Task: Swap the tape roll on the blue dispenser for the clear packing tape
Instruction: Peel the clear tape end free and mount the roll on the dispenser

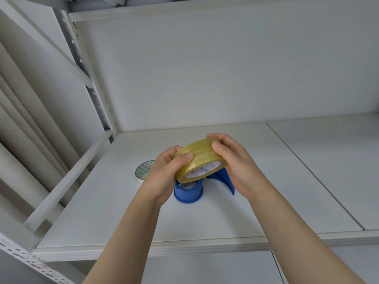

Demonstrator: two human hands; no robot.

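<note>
A yellowish clear packing tape roll (200, 157) with a white printed core is held tilted in the air between both hands. My left hand (164, 177) grips its left edge, thumb on the outer band. My right hand (233, 167) grips its right edge, fingers curled over the top. Directly below the roll, the blue dispenser (188, 191) lies on the white shelf (205, 222), its round hub facing up and bare, its curved blue handle part (224, 179) reaching right under my right hand. Another tape roll (143, 171), white with a green triangle pattern, lies flat behind my left hand, partly hidden.
A white back wall stands behind the shelf. White metal shelf posts and rails (67, 181) run along the left side. A seam (313, 175) divides the shelf boards to the right. The shelf's front edge (184, 245) is near my forearms.
</note>
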